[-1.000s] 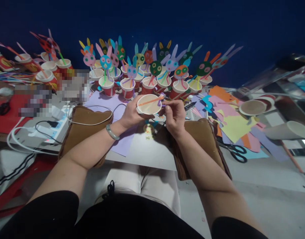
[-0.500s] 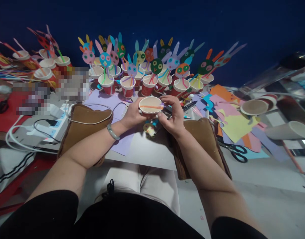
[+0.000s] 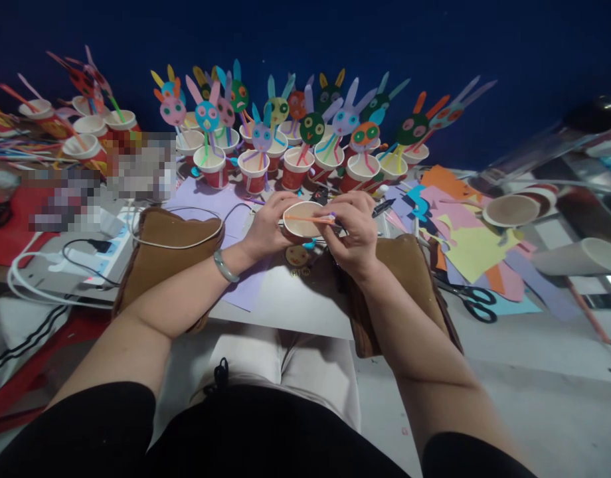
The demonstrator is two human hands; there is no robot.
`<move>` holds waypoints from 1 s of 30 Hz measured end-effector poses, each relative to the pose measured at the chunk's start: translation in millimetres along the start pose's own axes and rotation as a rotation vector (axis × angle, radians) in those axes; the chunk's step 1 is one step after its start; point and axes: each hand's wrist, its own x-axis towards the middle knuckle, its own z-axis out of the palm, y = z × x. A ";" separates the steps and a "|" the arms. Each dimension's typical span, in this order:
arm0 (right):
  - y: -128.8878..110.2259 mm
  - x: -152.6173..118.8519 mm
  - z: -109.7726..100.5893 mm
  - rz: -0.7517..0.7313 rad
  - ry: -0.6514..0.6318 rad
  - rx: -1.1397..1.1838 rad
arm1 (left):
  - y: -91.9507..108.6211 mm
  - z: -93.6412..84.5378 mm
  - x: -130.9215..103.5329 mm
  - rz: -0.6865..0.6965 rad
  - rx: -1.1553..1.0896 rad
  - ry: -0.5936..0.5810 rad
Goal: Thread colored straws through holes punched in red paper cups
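My left hand [image 3: 266, 229] is wrapped round the side of a paper cup [image 3: 299, 229], whose pale open mouth faces me. Across that mouth lies a thin orange stick, seemingly a pipe cleaner [image 3: 305, 218], with a bit of purple near its right end. Thumb and fingers of my right hand [image 3: 354, 229] pinch this right end at the cup's rim. Just below the cup, a small round paper face [image 3: 296, 255] with a blue piece beside it lies on the white table [image 3: 295, 302]. The cup's underside is hidden.
Behind stand several red cups [image 3: 298, 174] with paper rabbit heads on bent stems. Brown cushions [image 3: 161, 255] flank my forearms. On the right are coloured paper scraps [image 3: 465, 245], black-handled scissors [image 3: 477, 302] and stacked cups [image 3: 512, 211]; a power strip [image 3: 113, 252] with cables is left.
My right hand has closed from loosely spread fingers into a pinch on the orange pipe cleaner and moved slightly right. The pipe cleaner's right end now reaches past the rim.
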 end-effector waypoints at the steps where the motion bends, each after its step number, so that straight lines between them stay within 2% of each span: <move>1: 0.5 0.0 -0.3 -0.012 -0.016 -0.010 | -0.1 -0.5 -0.1 0.012 0.037 0.021; 4: 3.1 -0.8 0.9 -0.024 -0.065 -0.025 | 0.6 -2.0 -0.9 0.014 0.094 0.007; 9: 7.1 -2.7 4.0 -0.012 -0.090 -0.017 | 4.0 -2.2 -3.0 0.003 0.010 -0.085; 15: 4.7 -1.8 3.2 -0.021 -0.087 -0.039 | 8.8 -1.8 -3.1 0.003 0.008 -0.056; 21: 1.6 -0.6 3.7 0.002 -0.062 -0.010 | 8.0 -1.9 -3.6 0.086 0.029 -0.033; 26: -1.9 -0.1 2.8 -0.002 -0.055 0.005 | 8.1 -2.6 -3.5 0.066 0.054 -0.058; 30: -3.2 -0.7 2.6 -0.029 -0.027 -0.003 | 7.1 -2.3 -3.1 0.124 0.077 -0.044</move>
